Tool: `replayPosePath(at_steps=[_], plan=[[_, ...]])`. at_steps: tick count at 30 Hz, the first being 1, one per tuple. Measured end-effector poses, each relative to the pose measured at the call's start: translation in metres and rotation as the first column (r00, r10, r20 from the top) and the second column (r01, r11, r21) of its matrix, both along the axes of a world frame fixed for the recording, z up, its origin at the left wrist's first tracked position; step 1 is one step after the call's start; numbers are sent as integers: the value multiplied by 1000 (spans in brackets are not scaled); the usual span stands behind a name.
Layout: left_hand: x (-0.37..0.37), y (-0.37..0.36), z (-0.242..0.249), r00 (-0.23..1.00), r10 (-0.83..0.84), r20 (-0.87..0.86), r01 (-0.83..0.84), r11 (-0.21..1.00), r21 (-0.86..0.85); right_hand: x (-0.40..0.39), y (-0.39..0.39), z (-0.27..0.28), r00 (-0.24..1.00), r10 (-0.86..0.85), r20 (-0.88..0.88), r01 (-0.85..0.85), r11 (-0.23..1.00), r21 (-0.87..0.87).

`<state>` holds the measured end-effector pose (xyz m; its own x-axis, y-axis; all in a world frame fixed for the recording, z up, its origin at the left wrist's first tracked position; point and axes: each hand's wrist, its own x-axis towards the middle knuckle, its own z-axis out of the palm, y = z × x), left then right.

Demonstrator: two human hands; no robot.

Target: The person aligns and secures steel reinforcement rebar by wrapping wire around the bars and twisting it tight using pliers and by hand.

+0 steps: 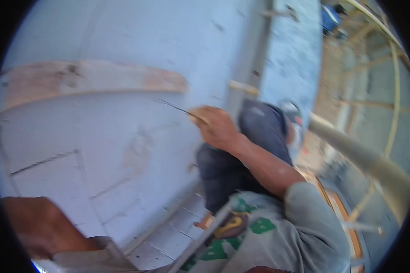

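My right hand (216, 127) is closed around a thin dark wire (175, 107), whose far end points up and left over the pale blue surface (123, 41). The hand is held above my bent knees in dark trousers (262, 123). At the lower left my left arm (50, 227) reaches out of its grey sleeve; the left hand itself is not in the picture. A wooden board (95, 78) lies against the pale surface, to the left of the wire and a little above it.
A thick round pole (360, 150) slants down at the right. Further off, a person in blue (331, 20) is at the top right, near wooden beams (371, 103). Below my legs are pale blocks or tiles (171, 241). Much of the picture is blurred.
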<state>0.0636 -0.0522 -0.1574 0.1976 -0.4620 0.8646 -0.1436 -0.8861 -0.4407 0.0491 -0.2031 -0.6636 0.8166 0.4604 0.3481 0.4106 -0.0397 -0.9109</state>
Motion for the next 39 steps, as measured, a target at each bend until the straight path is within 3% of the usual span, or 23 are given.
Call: replayPosePath(at_steps=[2,3,4,5,8,10,11,13,15,16,17,18,22,24,28,29,34,36,37,39], plan=[[-16,2,49,992,-20,127,28,998,-61,34,20,-11,995,-84,51,74,982,174],[-22,3,71,980,-55,192,77,991,-113,54,20,-8,999,-40,5,39,995,90],[-23,-4,85,960,-93,265,136,980,-148,76,25,-5,994,-26,-103,39,991,127],[-19,-16,93,934,-115,338,175,973,-153,97,33,-7,994,-63,-94,77,986,149],[28,-53,67,825,-114,554,222,966,-131,146,45,-13,952,-39,-305,95,981,171],[18,-57,74,775,-237,586,443,865,-236,186,47,-2,941,-4,-339,70,981,183],[30,-66,72,702,-195,685,468,851,-238,204,43,12,931,30,-363,35,985,171],[32,-46,60,668,-163,726,500,821,-276,253,51,35,944,53,-327,6,984,178],[15,-37,59,811,-311,496,520,770,-368,297,48,77,955,79,-285,-29,984,177],[-10,-31,56,874,-451,181,483,760,-434,317,48,98,960,104,-261,-59,983,172],[-34,-26,53,838,-526,-142,393,764,-512,332,50,116,961,136,-242,-97,981,165],[-42,-27,50,817,-530,-227,327,750,-575,345,53,135,960,167,-224,-135,979,155],[-24,-35,79,851,-503,-149,289,686,-668,358,71,209,935,330,-128,-316,941,119],[-23,-37,83,877,-468,-107,275,672,-688,348,66,250,844,489,-222,-504,864,-13],[-17,-43,75,904,-408,127,380,632,-676,331,50,271,634,772,48,-771,636,-37],[-6,-46,76,902,-404,154,396,629,-669,331,40,268,568,818,91,-808,576,-123],[-11,-39,68,871,-451,194,464,627,-626,378,35,338,299,952,61,-862,296,-411],[-5,-37,72,857,-479,187,486,636,-599,398,50,396,262,965,20,-838,238,-491],[-12,-39,66,865,-453,214,482,634,-604,407,57,409,251,961,116,-850,276,-448],[-11,-47,55,841,-447,305,531,572,-626,424,61,455,210,968,137,-852,250,-460]])
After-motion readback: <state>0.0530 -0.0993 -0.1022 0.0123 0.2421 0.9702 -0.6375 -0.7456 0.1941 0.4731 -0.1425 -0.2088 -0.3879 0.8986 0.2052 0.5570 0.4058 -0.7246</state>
